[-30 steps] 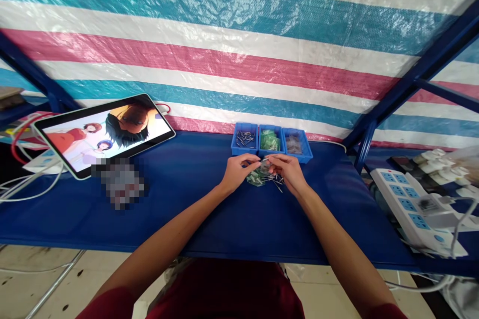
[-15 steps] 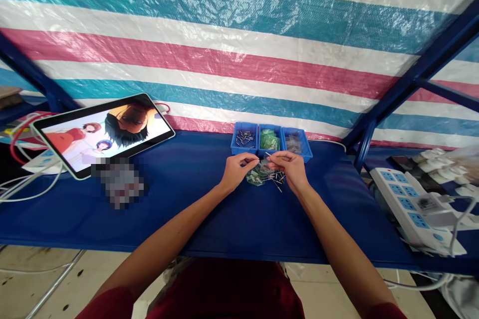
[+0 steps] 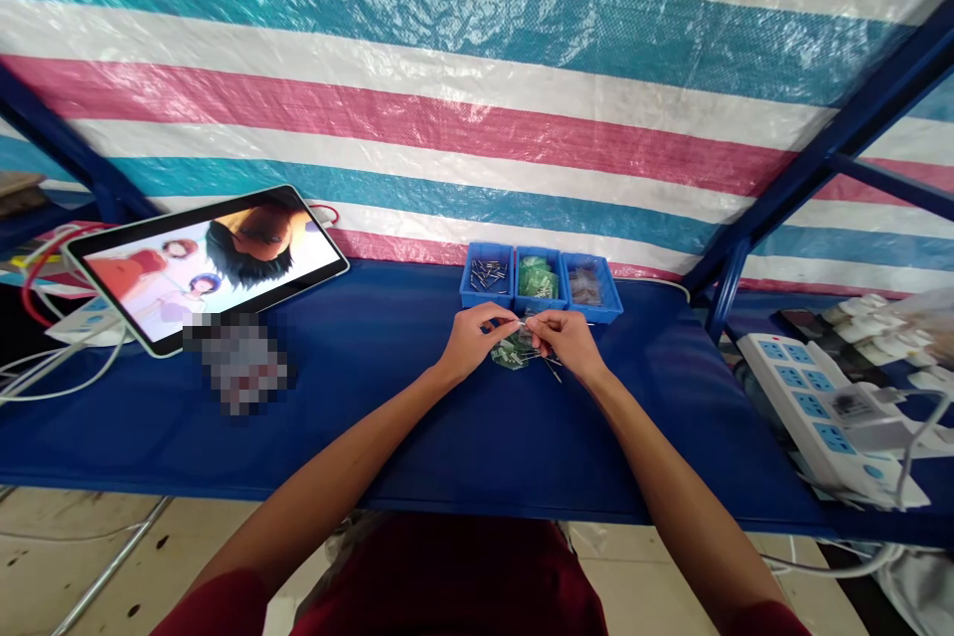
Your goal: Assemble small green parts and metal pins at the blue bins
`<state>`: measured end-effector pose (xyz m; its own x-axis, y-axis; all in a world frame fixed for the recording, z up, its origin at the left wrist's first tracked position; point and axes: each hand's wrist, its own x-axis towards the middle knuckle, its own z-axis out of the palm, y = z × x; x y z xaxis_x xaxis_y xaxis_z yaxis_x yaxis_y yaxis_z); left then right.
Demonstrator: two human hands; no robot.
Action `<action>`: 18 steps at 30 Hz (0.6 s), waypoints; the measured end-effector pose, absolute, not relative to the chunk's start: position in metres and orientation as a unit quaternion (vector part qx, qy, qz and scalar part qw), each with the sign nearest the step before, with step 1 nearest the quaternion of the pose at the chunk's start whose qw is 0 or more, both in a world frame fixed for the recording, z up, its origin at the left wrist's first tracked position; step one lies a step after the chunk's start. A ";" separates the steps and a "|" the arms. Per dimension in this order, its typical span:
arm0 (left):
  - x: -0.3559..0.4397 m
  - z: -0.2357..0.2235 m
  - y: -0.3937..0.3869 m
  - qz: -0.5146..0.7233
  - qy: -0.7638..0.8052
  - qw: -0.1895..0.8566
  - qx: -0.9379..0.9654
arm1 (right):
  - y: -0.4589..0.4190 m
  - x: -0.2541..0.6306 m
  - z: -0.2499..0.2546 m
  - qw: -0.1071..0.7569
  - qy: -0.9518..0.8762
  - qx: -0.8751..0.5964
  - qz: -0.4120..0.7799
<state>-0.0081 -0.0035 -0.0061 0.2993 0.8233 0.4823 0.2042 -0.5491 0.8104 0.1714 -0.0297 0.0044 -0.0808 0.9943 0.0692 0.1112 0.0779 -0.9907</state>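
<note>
Both hands meet over table (image 3: 477, 427): L hand (image 3: 468, 343) & R hand (image 3: 570, 338), fingers pinched on a tiny pale pc. (image 3: 523, 322), type unclear. Just below: green packets (image 3: 509, 356) & metal pins (image 3: 555, 372). Behind: 3 blue bins (image 3: 486, 300) w/ small parts. Tablet (image 3: 216, 268) far L, power strip (image 3: 812, 407) far R.

Bare blue surface (image 3: 417, 437) stretches along the front edge of the blue tabletop, open to passing hands, while three joined-up blue plastic bins (image 3: 540, 302) block the way toward the back edge and a large white-framed tablet (image 3: 209, 268) obstructs the back left corner.
</note>
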 end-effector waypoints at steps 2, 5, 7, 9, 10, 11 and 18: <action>-0.009 -0.006 -0.003 0.492 0.351 0.327 0.727 | -0.029 0.172 0.004 0.472 -0.558 -0.497 0.468; -0.009 -0.006 -0.003 0.511 0.359 0.344 0.701 | -0.028 0.173 0.003 0.489 -0.545 -0.488 0.475; -0.008 -0.007 -0.003 0.516 0.362 0.371 0.682 | -0.027 0.173 0.002 0.495 -0.543 -0.479 0.480; -0.006 -0.008 -0.003 0.516 0.364 0.407 0.660 | -0.027 0.171 0.001 0.494 -0.544 -0.474 0.485; -0.005 -0.009 -0.004 0.513 0.367 0.423 0.651 | -0.027 0.171 0.001 0.491 -0.544 -0.475 0.487; -0.004 -0.009 -0.004 0.510 0.369 0.434 0.644 | -0.028 0.170 0.001 0.487 -0.544 -0.478 0.488; -0.002 -0.007 -0.009 0.518 0.330 0.412 0.673 | -0.026 0.173 0.003 0.495 -0.526 -0.520 0.456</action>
